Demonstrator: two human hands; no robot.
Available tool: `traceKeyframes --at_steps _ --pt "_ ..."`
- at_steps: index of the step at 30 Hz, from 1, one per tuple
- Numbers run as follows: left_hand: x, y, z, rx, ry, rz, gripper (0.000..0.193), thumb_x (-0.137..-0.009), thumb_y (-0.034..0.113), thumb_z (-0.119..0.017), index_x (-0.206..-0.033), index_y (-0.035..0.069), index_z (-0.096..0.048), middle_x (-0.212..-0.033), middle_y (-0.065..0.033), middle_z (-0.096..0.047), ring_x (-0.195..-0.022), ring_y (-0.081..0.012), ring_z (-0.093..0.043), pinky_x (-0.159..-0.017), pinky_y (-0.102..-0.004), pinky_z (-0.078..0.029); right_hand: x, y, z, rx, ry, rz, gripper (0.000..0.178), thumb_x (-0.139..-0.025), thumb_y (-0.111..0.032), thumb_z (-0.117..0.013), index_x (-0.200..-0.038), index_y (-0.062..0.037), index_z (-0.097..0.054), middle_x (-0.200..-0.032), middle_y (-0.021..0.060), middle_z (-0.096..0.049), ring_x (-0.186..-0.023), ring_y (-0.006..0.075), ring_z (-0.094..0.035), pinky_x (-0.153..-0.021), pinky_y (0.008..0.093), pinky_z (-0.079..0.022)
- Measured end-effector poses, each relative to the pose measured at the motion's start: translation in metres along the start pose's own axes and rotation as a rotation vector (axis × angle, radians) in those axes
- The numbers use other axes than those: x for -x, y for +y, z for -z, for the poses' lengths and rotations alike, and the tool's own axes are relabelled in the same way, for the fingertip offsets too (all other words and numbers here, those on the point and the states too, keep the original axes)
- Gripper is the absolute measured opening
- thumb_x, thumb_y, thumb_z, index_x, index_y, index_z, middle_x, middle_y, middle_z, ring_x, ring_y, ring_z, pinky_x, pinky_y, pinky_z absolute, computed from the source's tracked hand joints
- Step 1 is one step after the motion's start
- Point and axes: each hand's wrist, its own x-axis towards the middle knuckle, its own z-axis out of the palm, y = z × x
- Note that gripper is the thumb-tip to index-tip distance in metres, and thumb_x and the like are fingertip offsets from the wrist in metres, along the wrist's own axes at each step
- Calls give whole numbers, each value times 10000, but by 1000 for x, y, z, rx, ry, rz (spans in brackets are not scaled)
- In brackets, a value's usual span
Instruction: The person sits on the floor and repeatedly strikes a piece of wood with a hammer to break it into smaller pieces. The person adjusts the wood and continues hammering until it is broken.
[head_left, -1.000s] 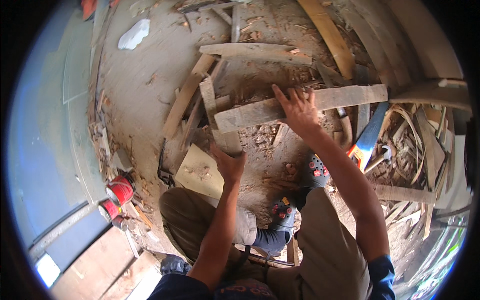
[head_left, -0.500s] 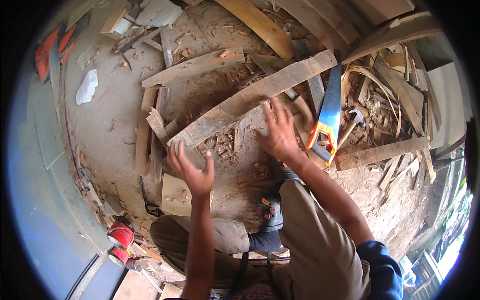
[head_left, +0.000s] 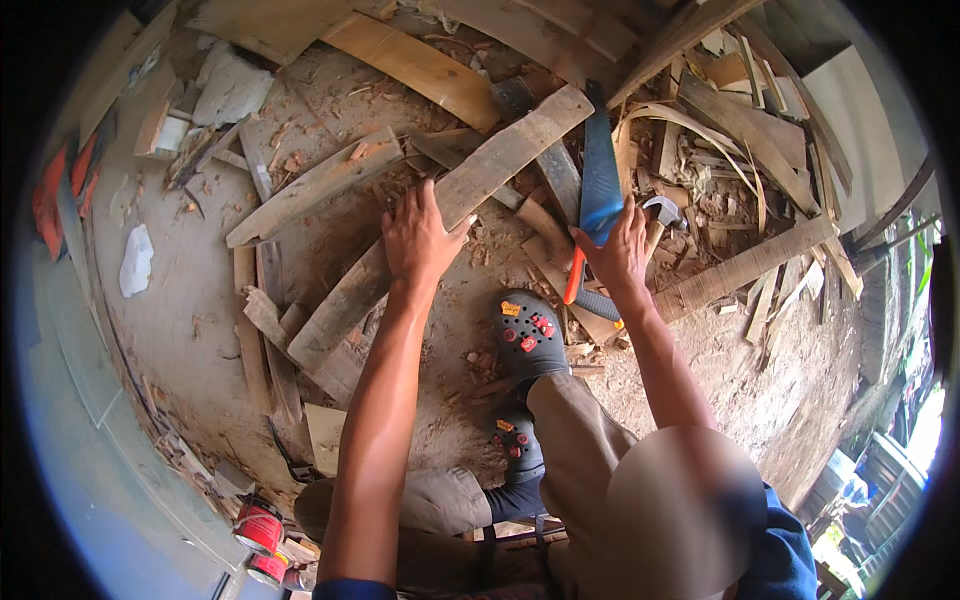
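- Head view, left: a long, grey-brown wooden plank (head_left: 520, 148), slanting from near left to far right, is being grasped mid-length by the left hand (head_left: 422, 240).
- Right: a blue-bladed, orange-handled handsaw (head_left: 602, 175) is being touched by the right hand (head_left: 617, 252); its closure cannot be told.
- Advisably, fingers should be being kept clear of the teeth.

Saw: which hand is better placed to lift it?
Probably the right hand: it is at the handle end of the saw, whereas the left hand lies across the plank, farther left.
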Motion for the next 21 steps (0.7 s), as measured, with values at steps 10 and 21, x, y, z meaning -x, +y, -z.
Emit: traceKeyframes --at_steps 10,21 --pt "-1 2 -1 -10 72 -2 775 -790 508 -766 -1371 80 -482 -1268 -183 -622 -1184 -360 -602 -1002 -564 -437 5 20 -11 -221 -30 -194 651 -832 -454 -777 -1165 66 -572 -1080 266 -656 -1046 411 -637 -905 489 -489" --pt "1 14 -1 -77 54 28 775 -806 523 -762 -1362 60 -485 -1316 -167 -603 -1208 -330 -587 -999 -501 -442 -29 97 19 -977 -406 -497 240 -916 -201 -766 -971 27 -714 -862 89 -737 -711 130 -688 -698 263 -574"
